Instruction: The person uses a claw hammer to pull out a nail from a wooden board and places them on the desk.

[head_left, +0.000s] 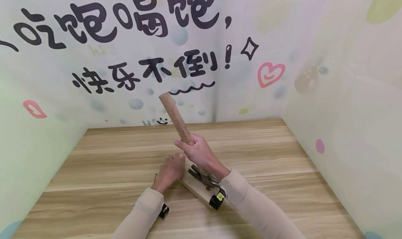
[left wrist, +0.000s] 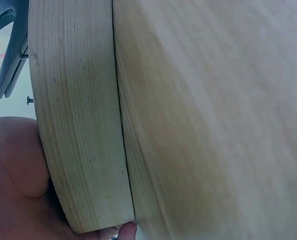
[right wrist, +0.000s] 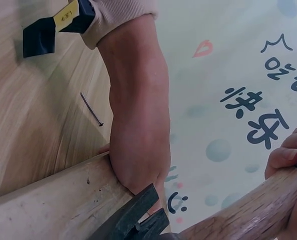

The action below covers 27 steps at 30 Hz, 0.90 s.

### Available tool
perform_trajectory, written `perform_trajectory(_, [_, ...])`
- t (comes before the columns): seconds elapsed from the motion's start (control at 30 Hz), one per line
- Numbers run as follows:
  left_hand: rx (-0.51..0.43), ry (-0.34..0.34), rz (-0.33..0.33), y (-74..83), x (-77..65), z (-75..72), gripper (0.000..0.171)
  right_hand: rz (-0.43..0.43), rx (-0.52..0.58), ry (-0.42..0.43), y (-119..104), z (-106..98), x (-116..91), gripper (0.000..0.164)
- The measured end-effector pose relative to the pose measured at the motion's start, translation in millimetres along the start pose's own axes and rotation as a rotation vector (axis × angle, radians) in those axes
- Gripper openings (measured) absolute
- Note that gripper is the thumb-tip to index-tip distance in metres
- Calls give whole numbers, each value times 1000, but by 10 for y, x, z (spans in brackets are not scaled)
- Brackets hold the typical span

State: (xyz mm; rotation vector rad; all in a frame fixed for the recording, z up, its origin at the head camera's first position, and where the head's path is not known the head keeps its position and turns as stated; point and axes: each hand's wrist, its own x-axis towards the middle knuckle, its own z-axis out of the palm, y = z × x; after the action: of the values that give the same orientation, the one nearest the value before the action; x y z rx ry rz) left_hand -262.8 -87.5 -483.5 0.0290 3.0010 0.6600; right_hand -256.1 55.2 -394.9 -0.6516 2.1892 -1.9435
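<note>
Wooden hammer [head_left: 177,118], round-handled: right hand [head_left: 201,151] curls fingers [right wrist: 286,155] round it; left hand [head_left: 172,167] clasps straight-grained board [left wrist: 81,115].

I have both arms stretched forward in pale sleeves [head_left: 147,202], and in the head view they slant toward each other. My left arm [head_left: 132,219] comes from the lower left, and its wrist [head_left: 159,185] shows bare beyond the cuff. My left hand [head_left: 172,166] has its back turned upward and the fingers bent in a grip. My right arm [head_left: 267,213] comes from the lower right. My right hand [head_left: 199,152] appears higher, also curled in a grip, with its thumb [head_left: 182,144] directed to the left.
</note>
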Motion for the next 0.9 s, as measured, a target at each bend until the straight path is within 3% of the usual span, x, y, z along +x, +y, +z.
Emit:
perform_trajectory(0.13, [-1,6,-1,18,-13,-4,48,-21,29,27,1,-42,-69,35])
perform_trajectory(0.23, [0,-3,-8,30,-17,-15,50,-83,61,61,-2,-95,-172,29])
perform_trajectory(0.47, [23,-24,-16,36,-8,-27,52,-325,185,92,28,-243,-479,27])
perform_trajectory(0.67, [16,-12,-8,17,-30,-7,51,-497,282,85,74,-312,-553,18])
perform_trajectory(0.9, [10,-4,-4,8,-45,11,52,-531,295,79,79,-315,-559,19])
